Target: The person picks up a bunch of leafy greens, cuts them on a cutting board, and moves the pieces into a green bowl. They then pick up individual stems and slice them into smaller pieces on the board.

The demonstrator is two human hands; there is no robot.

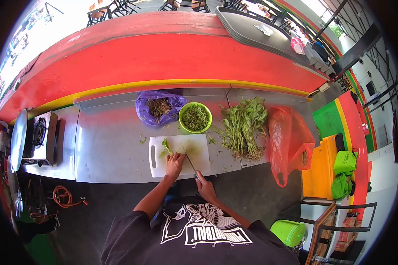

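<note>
My left hand [174, 164] is closed on a small bunch of leafy greens [166, 144] against the white cutting board [155, 170]. In my right hand [205, 187] is the handle of a knife [189, 161], its blade slanting up and left over the board, a little right of my left fingers. Behind the board stands a lime-green bowl [181, 122] full of chopped greens [195, 117]. To the right lies a large pile of uncut leafy greens [244, 126] with roots toward me. A purple plastic bag [142, 108] holds root trimmings [158, 108].
A red plastic bag [284, 141] hangs over the right side of the steel counter [110, 141]. At the left end is a gas stove [42, 132]. Gray trays [252, 28] rest on the red ledge [163, 57] behind. A green bucket [288, 232] stands at lower right.
</note>
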